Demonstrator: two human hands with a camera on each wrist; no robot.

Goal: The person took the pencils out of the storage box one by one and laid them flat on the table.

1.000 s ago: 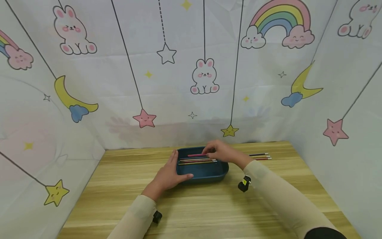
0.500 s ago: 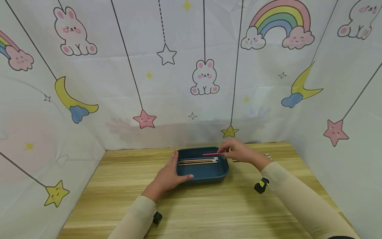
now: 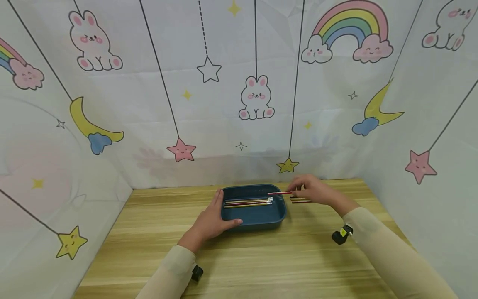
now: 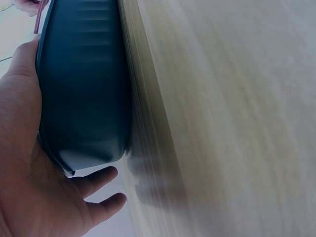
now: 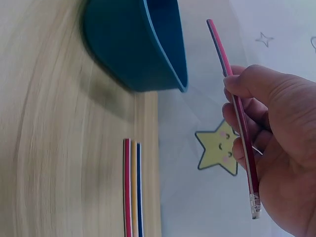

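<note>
head view looks forward and down from above; wrist views very near, turned sideways; all share tray.

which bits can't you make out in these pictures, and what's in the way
One end of the loose pencils: cut off by the bottom edge in the right wrist view, hidden behind the right hand in the head view.
Exact count of pencils in the tray: head view, too small and close together.
Upper part of the right sleeve: head view, cut off by the bottom edge.
</note>
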